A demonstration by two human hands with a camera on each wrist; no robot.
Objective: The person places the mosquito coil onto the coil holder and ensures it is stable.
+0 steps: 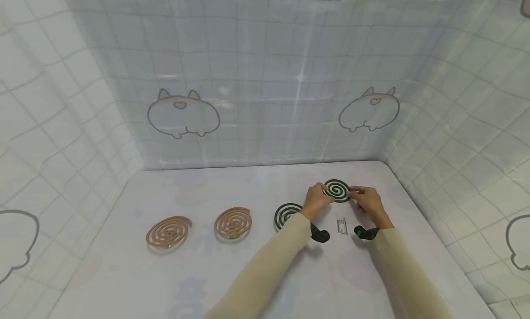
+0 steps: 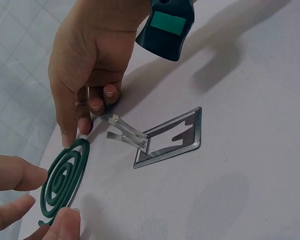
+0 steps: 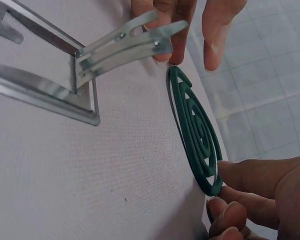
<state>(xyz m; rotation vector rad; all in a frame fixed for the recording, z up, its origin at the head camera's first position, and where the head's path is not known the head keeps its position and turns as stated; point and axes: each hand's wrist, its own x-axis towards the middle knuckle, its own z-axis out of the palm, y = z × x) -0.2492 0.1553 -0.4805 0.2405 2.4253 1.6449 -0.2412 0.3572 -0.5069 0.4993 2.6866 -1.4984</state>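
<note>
Two tan spiral coils (image 1: 168, 230) (image 1: 233, 222) flat on the white table (image 1: 232, 282), toward its left front. Next, a dark green coil (image 1: 286, 214), its right part hidden behind the left sleeve.

Left hand (image 1: 316, 201) pinching the left rim of the green coil (image 1: 337, 190), which lies near the table's back edge, right of centre. A flat, dark green spiral of several turns, matte, thin in section; seen from the left wrist (image 2: 65, 177) with thumb and fingers at its near rim.

Small metal stand (image 1: 342, 226) just in front of the coil: a bright folded frame with a forked, raised prong (image 2: 126, 134).

Right hand (image 1: 367, 201) touching the coil's right rim with a fingertip (image 2: 67, 137), other fingers curled; grip hard to judge.

No readable writing anywhere; cartoon outlines on the backdrop, partly cut off.
</note>
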